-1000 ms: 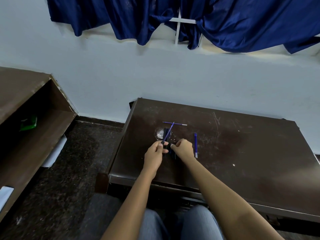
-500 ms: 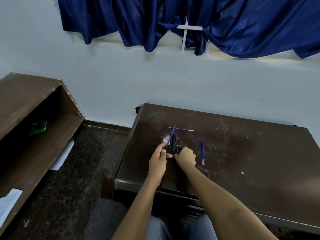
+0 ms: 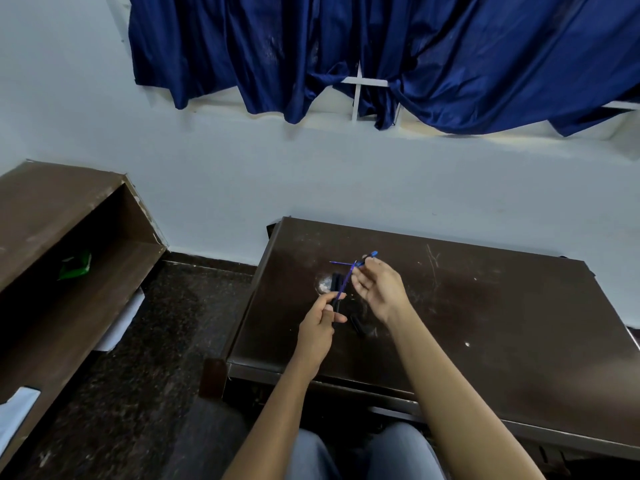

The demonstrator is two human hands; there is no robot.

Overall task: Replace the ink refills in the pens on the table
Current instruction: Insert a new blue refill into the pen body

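Grips a slim black plastic pen barrel [image 3: 334, 305] in the curled left hand [image 3: 320, 323], over the dark brown wooden surface [image 3: 485, 323] not far from its left edge, with a thin blue ink refill [image 3: 346, 280] sticking out of the barrel's top and slanting toward the far edge. Pinches a second blue refill [image 3: 370, 257] at the fingertips of the right hand [image 3: 377, 289], palm turned upward, just beyond the tip of the first; cannot tell how many fingers close on it. Lying flat toward the far edge: a third thin blue refill [image 3: 336, 262]. Nearer the front edge, just beside the left hand: a short black pen piece [image 3: 358, 325]. Close to a pale smudge [image 3: 322, 285], one more dark part [image 3: 334, 281], too dim to identify. Seems mid-swap, though cannot tell whether the projecting refill is going in or coming out. To do this well, hold the barrel steady and move the refill straight along the barrel's axis, never bending it sideways. If spent, set it down well apart from the fresh ones to avoid a mix-up. Then line the new refill's tip up with the barrel's opening, feed it in gently, and seat it fully before reaching for the black piece to close the pen. Worth minding: thin refills likely flex and roll easily on so smooth a top.
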